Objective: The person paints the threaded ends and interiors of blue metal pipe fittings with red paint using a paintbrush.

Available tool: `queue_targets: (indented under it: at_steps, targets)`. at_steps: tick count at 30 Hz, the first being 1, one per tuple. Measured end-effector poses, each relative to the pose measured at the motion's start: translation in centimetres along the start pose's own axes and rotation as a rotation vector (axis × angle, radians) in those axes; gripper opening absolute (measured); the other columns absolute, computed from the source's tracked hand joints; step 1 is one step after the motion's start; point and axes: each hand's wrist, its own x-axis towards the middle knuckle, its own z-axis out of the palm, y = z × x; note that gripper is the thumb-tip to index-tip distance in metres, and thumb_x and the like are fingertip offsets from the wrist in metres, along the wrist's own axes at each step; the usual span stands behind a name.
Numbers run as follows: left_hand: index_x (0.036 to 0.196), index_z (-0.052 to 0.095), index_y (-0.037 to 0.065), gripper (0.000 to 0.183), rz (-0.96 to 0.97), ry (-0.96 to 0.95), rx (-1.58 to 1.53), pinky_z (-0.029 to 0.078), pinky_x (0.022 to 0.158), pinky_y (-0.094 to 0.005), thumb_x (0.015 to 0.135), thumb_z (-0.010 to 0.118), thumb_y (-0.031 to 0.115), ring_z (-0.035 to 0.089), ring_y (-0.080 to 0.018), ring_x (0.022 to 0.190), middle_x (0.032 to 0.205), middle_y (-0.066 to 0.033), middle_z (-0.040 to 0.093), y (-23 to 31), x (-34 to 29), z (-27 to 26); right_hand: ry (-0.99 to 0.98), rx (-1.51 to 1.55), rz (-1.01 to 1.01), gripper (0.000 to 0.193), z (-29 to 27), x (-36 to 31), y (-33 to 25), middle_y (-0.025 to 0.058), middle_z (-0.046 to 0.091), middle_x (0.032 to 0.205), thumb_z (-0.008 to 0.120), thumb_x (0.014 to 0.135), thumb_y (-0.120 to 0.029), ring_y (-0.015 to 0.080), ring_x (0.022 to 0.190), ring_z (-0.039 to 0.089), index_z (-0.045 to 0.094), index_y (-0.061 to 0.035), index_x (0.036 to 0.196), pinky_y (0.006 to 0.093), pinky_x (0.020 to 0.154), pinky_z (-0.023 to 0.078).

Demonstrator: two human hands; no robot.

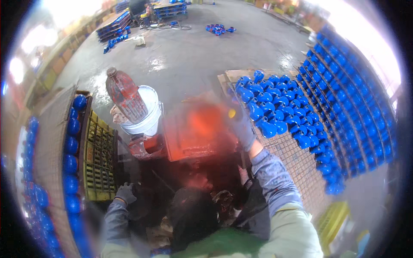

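My right hand, in a grey glove, reaches to the right side of an open-topped red-orange box. Its fingers look closed round something blurred, with a round yellow spot on it; the kind cannot be made out. Lower left, my left hand, also gloved in grey, has curled fingers near a yellow slatted pallet. Whatever it grips is too dark to see. A red haze or smear covers the middle of the view. Blue rounded metal parts stand in rows right of my right hand.
A red-stained plastic bottle leans on a white bucket beyond the box. Tall wire racks of blue parts rise at right. More blue parts line the left. Farther off, blue parts lie on the grey floor.
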Motion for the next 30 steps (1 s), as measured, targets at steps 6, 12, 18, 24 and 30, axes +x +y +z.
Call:
queue_targets:
  at_steps: [6, 12, 18, 24, 30]
  targets:
    - [0.125, 0.053, 0.014, 0.048, -0.324, -0.066, 0.024, 0.044, 0.094, -0.0496, 0.079, 0.055, 0.03, 0.05, -0.046, 0.113, 0.131, -0.0249, 0.045, 1.1, 0.8, -0.5, 0.02, 0.133, 0.056, 0.045, 0.9, -3.6, 2.9, -0.0002, 0.06, 0.094, 0.059, 0.082, 0.004, 0.0064, 0.075, 0.053, 0.053, -0.0115, 0.123, 0.0188, 0.063, 0.044]
    - [0.12, 0.056, 0.012, 0.045, -0.277, 0.026, 0.071, 0.045, 0.092, -0.0478, 0.08, 0.053, 0.033, 0.053, -0.0412, 0.111, 0.122, -0.0231, 0.053, 1.4, 1.4, -1.1, 0.196, -0.025, -0.129, 0.045, 1.4, -3.7, 1.8, -0.0005, 0.058, 0.103, 0.06, 0.079, 0.004, 0.0068, 0.082, 0.054, 0.053, -0.0096, 0.122, 0.0203, 0.069, 0.044]
    - [0.127, 0.052, 0.014, 0.051, -0.041, 0.081, 0.165, 0.042, 0.097, -0.0422, 0.081, 0.057, 0.036, 0.047, -0.0384, 0.118, 0.128, -0.0217, 0.048, 4.4, -0.2, -2.5, 0.133, -0.046, -0.023, 0.049, 1.8, -3.3, 2.9, 0.0076, 0.062, 0.106, 0.065, 0.076, -0.004, 0.0205, 0.089, 0.063, 0.053, -0.0129, 0.122, 0.0298, 0.076, 0.049]
    - [0.129, 0.048, 0.007, 0.051, 0.054, 0.428, -0.669, 0.029, 0.108, -0.0411, 0.083, 0.062, 0.022, 0.036, -0.0361, 0.128, 0.134, -0.019, 0.042, 12.4, -9.7, -2.9, 0.008, -0.253, 0.036, 0.047, 2.1, -3.2, 5.4, 0.0107, 0.063, 0.105, 0.063, 0.077, -0.006, 0.0275, 0.093, 0.062, 0.051, -0.0143, 0.122, 0.0316, 0.081, 0.049]
    - [0.139, 0.033, 0.001, 0.071, -0.228, 0.511, -0.68, 0.028, 0.108, -0.0394, 0.082, 0.067, 0.025, 0.037, -0.036, 0.13, 0.14, -0.0212, 0.038, 25.0, -20.2, -3.9, -0.012, 0.297, 0.107, 0.039, 0.6, -3.0, 6.8, 0.0065, 0.06, 0.109, 0.057, 0.078, 0.004, 0.0167, 0.1, 0.056, 0.053, -0.0095, 0.115, 0.0268, 0.087, 0.044]
